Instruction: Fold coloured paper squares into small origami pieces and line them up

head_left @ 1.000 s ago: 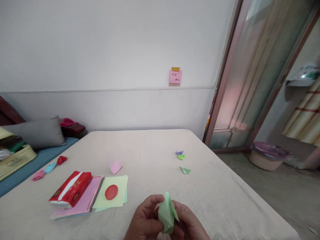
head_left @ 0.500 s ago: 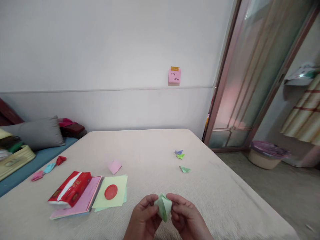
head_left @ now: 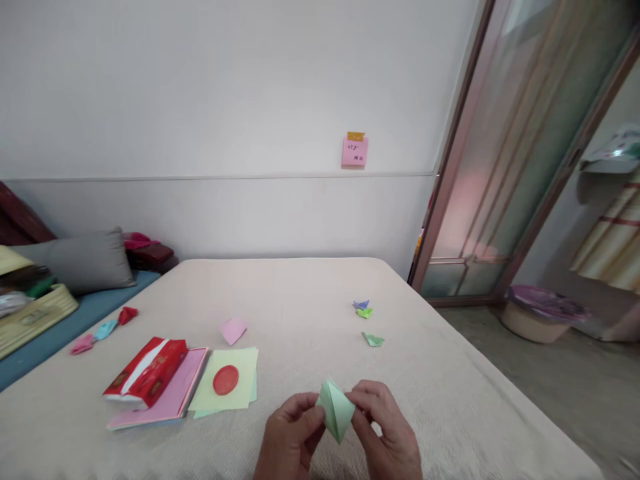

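Note:
A folded light-green paper piece (head_left: 335, 413) is held up just above the beige table (head_left: 300, 293), near its front edge. My left hand (head_left: 290, 440) pinches its left side and my right hand (head_left: 387, 433) pinches its right side, fingers closed on the paper. The paper shows a pointed, diamond-like shape with its tip down.
Left of my hands lie a stack of coloured sheets (head_left: 230, 393) with a red disc (head_left: 225, 379), a red packet (head_left: 145, 371) and a pink folded square (head_left: 233, 330). Small folded paper figures (head_left: 373, 339) lie farther right. A floor drop-off runs along the table's right edge.
The green paper has been turned and flattened from a thick fanned bundle into a diamond shape. My right hand's fingers have come up over its right edge.

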The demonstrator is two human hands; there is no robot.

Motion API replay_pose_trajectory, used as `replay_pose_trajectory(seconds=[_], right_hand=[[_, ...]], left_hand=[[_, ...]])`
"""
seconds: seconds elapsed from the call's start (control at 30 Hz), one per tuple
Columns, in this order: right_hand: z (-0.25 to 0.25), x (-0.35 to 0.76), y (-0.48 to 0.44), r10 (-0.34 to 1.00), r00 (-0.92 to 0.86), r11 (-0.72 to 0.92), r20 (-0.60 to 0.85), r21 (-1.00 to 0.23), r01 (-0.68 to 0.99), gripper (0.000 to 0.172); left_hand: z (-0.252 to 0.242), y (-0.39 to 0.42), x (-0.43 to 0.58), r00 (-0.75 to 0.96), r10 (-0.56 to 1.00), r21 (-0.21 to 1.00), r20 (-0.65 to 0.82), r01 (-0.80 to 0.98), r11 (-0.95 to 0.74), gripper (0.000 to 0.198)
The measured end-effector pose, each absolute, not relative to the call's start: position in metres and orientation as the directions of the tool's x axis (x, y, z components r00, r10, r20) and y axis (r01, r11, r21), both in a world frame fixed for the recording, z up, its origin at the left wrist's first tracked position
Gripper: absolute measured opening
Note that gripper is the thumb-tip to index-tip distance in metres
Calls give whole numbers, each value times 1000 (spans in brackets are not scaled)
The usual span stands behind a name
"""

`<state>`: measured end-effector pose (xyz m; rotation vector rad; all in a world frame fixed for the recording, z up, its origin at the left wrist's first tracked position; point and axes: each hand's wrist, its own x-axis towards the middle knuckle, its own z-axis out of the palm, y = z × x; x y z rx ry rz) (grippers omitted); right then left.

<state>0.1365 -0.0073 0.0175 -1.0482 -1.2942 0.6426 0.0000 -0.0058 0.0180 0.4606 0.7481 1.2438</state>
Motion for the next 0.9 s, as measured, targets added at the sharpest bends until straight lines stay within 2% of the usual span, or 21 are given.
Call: replay_pose_trajectory(seconds=[0.17,0.27,0.37,0.5,0.63,0.77,0.9], right_hand=[[10,137,-6,920,185,324,345,-936,136,8],[12,139,-6,920,102,371,379,-924,94,12],[18,145,-7,931,4,365,366,-927,86,15],[22,149,-7,976,3,216,217,-976,38,12],[17,144,-4,996,53,75,71,-993,-88,8],[12,138,-2,996,79,51,36,-978,-202,9],[16,138,-2,997,77,36,17,-970,-241,9]], left_hand=[[20,-5,-2,35,941,797,-337,-520,305,10],[23,-6,-1,44,941,779,-335,-549,303,13],[25,-6,1,47,958,770,-284,-585,257,16],[22,-5,1,12,972,814,-233,-544,202,17],[16,-1,2,-29,970,843,-241,-501,195,17],[13,0,5,-89,987,897,-135,-434,84,21],[15,-2,6,-140,990,896,-37,-443,-28,22]])
